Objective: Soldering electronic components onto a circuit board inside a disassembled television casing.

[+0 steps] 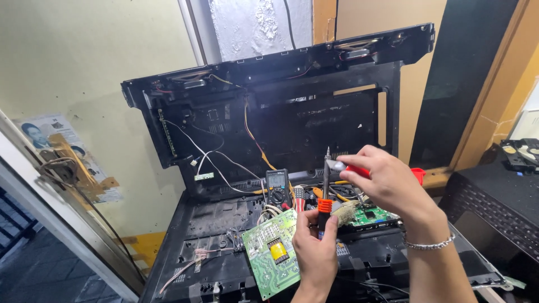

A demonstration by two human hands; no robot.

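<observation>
My left hand (314,247) grips a soldering iron (325,193) by its orange and black handle, tip pointing up. My right hand (387,182), a silver bracelet on its wrist, pinches a small red-handled tool (352,169) whose metal end touches the iron's shaft near the tip. Below the hands lies a pale green circuit board (269,252) with a yellow part on it. A smaller dark green board (370,216) sits under my right hand. Both boards rest on an opened black television shell (213,224).
A black multimeter (277,188) leans at the shell's hinge, among white, yellow and orange wires. The shell's upright back panel (281,106) stands against the wall. A dark cabinet (494,207) stands at the right. At the left are a door frame (50,219) and a poster.
</observation>
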